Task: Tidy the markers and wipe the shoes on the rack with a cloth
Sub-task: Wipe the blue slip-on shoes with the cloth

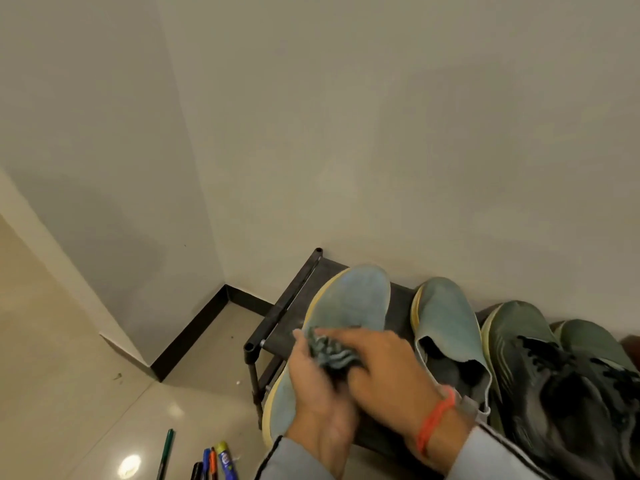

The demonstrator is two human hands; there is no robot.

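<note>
While the left hand [313, 382] grips the blue suede slip-on shoe [346, 306] tilted off the black metal rack [277, 327], probably to steady it, the right hand [384, 372] clenches a crumpled grey cloth [330, 351] against its upper for wiping, and the coloured markers [207, 462] lie on the floor nearby, not tidied yet.

Four shoes sitting on one rack [277, 320]: two blue [349, 299] [446, 317], two dark green [516, 327] [595, 344]. Five markers lying at 7 o'clock [165, 448] [197, 471] [206, 462] [213, 462] [227, 459]. One cloth [329, 349].

Head view looks steeply down (close) onto rack [277, 327] corner.
</note>
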